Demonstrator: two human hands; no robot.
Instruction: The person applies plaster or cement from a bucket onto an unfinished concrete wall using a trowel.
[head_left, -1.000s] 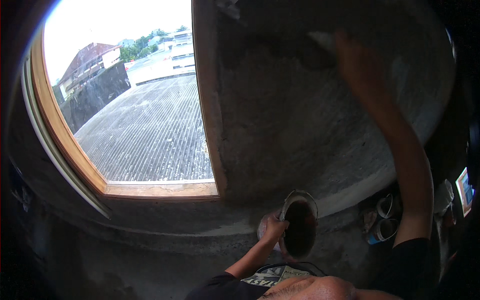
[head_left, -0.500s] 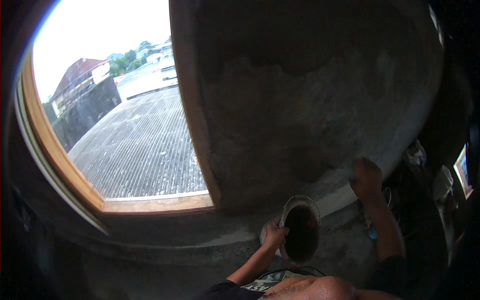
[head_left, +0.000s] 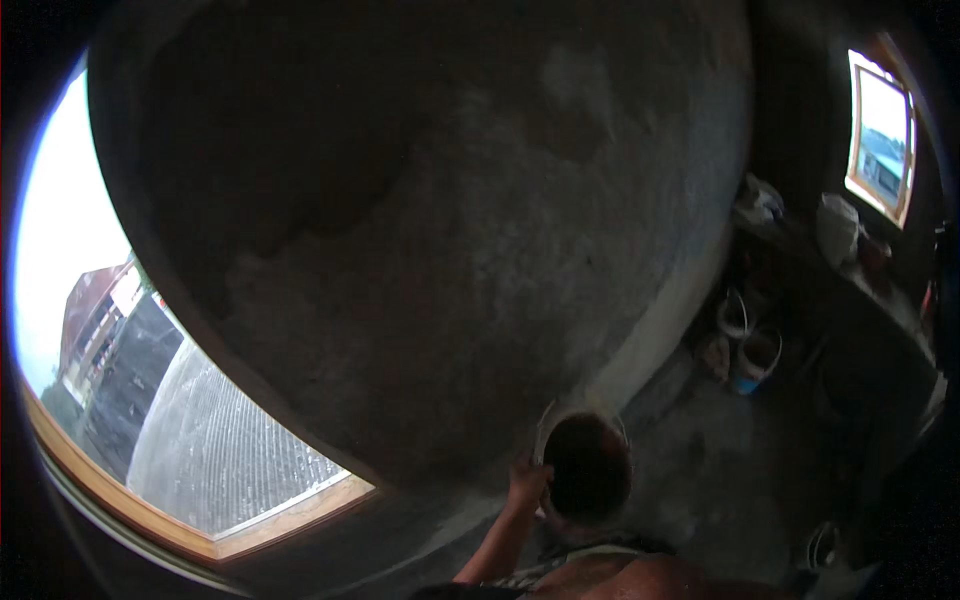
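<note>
Since the earlier frame the view is being swung to the right: the wood-framed window (head_left: pixel 200 470) is now being pushed to the lower left edge, and the right hand, raised against the wall before, is no longer being seen in the frame. The grey plastered wall (head_left: pixel 450 250) is filling most of the picture, with a darker, damp-looking patch being shown across its upper left part.

The left hand (head_left: pixel 527 485) is being held closed around the left rim of a round bucket (head_left: pixel 588 470), fingers curled over the edge. The bucket is being kept low in the centre of the view, close against the foot of the wall and just above the person's body; its inside is dark, and what it contains cannot be told.

Further right, on the floor beside the wall, two small pails (head_left: pixel 748 345) are being seen standing close together. Above them a white bag (head_left: pixel 836 225) is resting on a dark ledge, under a second small window (head_left: pixel 880 140).
</note>
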